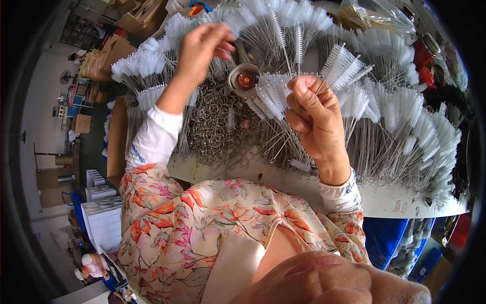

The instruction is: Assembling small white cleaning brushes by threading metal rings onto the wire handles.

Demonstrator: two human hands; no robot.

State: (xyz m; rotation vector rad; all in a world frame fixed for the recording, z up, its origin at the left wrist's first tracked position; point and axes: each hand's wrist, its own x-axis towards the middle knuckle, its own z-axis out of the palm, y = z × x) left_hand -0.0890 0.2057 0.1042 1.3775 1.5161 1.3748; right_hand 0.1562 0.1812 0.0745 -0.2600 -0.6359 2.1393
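Head view: at two o'clock, the right hand (316, 109) pinches two wire-stemmed white brushes (298, 43), which point toward one o'clock. At eleven, the left hand (202, 46) curls loosely; whether it grips anything, I cannot tell.

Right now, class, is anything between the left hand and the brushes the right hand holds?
Nothing visible blocks the left hand from the held brushes; the bowl and bunched brushes seen between hands appear lower, on the table.
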